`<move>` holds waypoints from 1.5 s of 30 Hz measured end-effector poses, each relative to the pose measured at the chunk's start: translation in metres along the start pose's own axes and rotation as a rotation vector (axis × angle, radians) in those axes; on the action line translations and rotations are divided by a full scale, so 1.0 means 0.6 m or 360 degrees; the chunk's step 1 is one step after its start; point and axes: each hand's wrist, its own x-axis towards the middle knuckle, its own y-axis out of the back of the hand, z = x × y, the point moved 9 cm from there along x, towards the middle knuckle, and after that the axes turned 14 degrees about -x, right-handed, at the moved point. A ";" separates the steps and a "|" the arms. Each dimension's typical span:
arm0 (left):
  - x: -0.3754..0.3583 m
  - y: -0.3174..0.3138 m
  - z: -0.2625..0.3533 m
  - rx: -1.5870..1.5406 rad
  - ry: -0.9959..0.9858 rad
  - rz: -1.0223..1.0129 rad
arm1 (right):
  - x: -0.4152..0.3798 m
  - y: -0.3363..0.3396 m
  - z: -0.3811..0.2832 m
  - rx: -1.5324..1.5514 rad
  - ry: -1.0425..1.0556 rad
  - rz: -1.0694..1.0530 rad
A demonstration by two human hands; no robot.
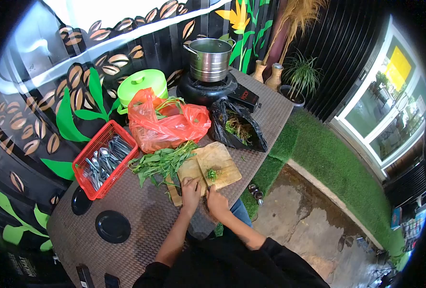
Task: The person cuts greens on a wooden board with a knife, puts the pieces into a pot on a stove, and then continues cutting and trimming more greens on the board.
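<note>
A wooden cutting board lies on the woven-top table, with a small heap of chopped greens on it. My right hand is closed round a knife, whose thin blade reaches across the board beside the greens. Just left of it, my left hand rests at the board's near edge with its fingers curled; what lies under them is hidden. Long leafy stems spread left of the board and partly over it.
Behind the board are a red plastic bag and a black bag with plant scraps. A steel pot sits on a stove, near a green lidded container. At left are a red cutlery basket and a black plate.
</note>
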 end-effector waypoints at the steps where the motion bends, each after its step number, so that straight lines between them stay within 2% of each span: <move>1: 0.006 0.010 0.004 -0.0007 0.0000 0.0106 | 0.011 0.010 -0.003 0.0021 0.0059 0.0099; 3: 0.036 0.043 -0.001 0.0025 -0.0045 0.0212 | 0.034 0.025 -0.027 0.0088 0.0131 0.0232; 5: 0.047 0.044 -0.015 -0.0347 0.0100 0.0177 | 0.028 0.031 -0.026 0.0103 0.0181 0.0129; 9: 0.051 0.053 -0.025 -0.0396 0.0173 0.0277 | -0.001 0.017 -0.031 0.0004 0.0037 0.0024; 11: 0.050 0.051 -0.014 -0.0120 0.0028 0.0257 | 0.014 0.008 -0.030 0.0017 0.0063 0.0063; 15: 0.040 0.051 -0.010 -0.0065 0.0056 0.0257 | 0.016 0.023 -0.026 0.0092 0.0112 0.0081; 17: 0.035 0.047 -0.003 0.0054 -0.0058 0.0295 | -0.013 0.025 -0.025 0.0039 0.0044 0.0109; 21: 0.026 0.043 0.006 0.0067 -0.0045 0.0281 | 0.008 0.007 -0.023 0.0045 0.0017 0.0111; 25: 0.019 0.043 0.017 0.0118 -0.0087 0.0256 | 0.004 0.031 -0.029 0.0111 0.0169 0.0167; 29: 0.013 0.040 0.038 0.0250 -0.0185 0.0221 | -0.003 -0.003 -0.023 0.0040 -0.0003 0.0027; 31: 0.008 0.046 0.052 0.0254 -0.0227 0.0272 | 0.013 0.009 -0.032 0.0103 0.0146 0.0176; 39: 0.002 0.030 0.025 0.0140 -0.0174 0.0274 | -0.002 0.002 -0.023 -0.0091 0.0040 0.0164; 41: 0.005 0.034 0.034 0.0118 -0.0181 0.0284 | 0.014 0.018 -0.017 -0.0066 0.0131 0.0346; 45: 0.012 0.033 0.038 0.0187 -0.0213 0.0264 | 0.011 0.036 0.015 -0.0038 0.0088 0.0255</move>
